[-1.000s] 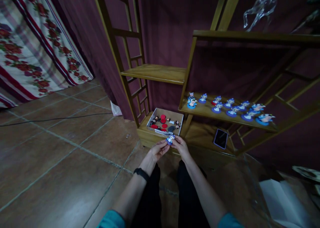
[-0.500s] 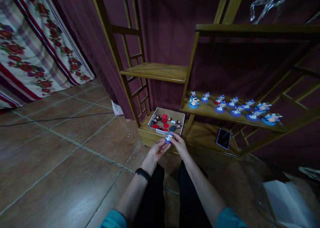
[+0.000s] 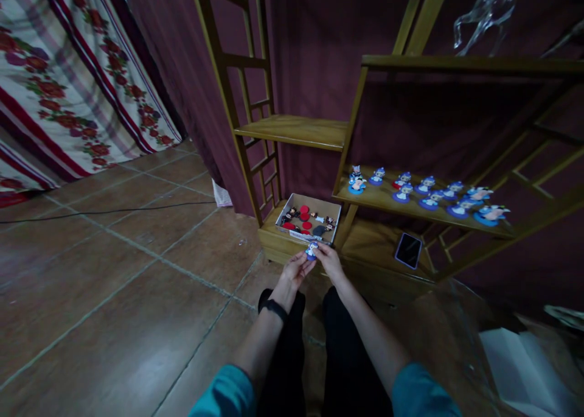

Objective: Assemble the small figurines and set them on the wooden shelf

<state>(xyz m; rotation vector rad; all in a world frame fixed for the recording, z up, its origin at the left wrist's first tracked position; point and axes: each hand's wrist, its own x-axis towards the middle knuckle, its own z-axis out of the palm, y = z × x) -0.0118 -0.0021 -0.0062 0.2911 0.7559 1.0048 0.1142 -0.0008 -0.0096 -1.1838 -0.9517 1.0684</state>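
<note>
A small white and purple figurine [image 3: 311, 251] on a round purple base is held between both hands, in front of the low shelf. My left hand [image 3: 295, 269] cups it from below and the left, fingers closed at its base. My right hand [image 3: 329, 262] pinches it from the right side. Just beyond the hands stands a shallow cardboard box [image 3: 336, 213] with several dark-dressed figures and red discs inside. To the right, several similar figurines [image 3: 403, 192] stand in rows on a wooden shelf, on purple, blue and red bases.
A phone or tablet [image 3: 408, 251] lies on the lower shelf at right. Above the box juts a bare wooden shelf board [image 3: 292, 129]. A clear glass horse [image 3: 486, 15] stands at top right. A dark cable [image 3: 109, 212] crosses the tiled floor; a white carton [image 3: 524, 368] lies at lower right.
The view has shifted slightly, so the shelf unit sits a little further right. Both hands still hold the figurine, which now appears more upright.
</note>
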